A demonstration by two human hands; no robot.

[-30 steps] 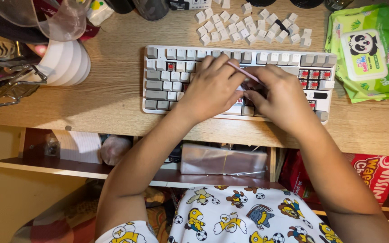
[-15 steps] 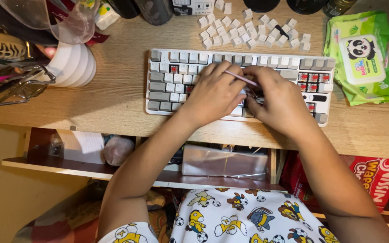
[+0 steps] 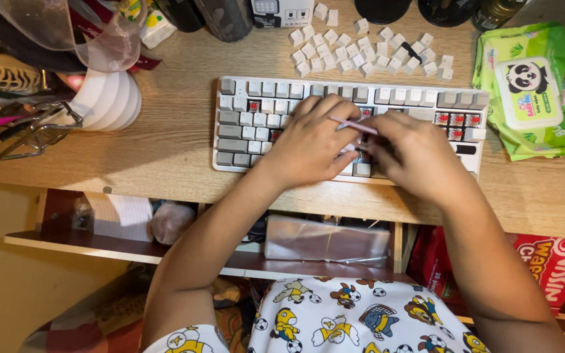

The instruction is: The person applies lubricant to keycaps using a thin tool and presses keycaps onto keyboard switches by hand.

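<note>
**Keyboard on desk, both hands at work on it**

Item: grey-and-white keyboard (image 3: 256, 117), flat on wooden desk (image 3: 165, 144), several keys removed, red switches exposed. Left hand (image 3: 308, 140) rests palm down on its middle rows, fingers curled; grip on anything cannot be told. Right hand (image 3: 413, 153) beside it, touching, fingers closed on a thin pink stick (image 3: 351, 124) angled over the keys. Loose keycaps (image 3: 361, 49) scattered behind the keyboard. Green wipes pack (image 3: 531, 91) at right; white ribbed cup (image 3: 106, 98) at left.
</note>
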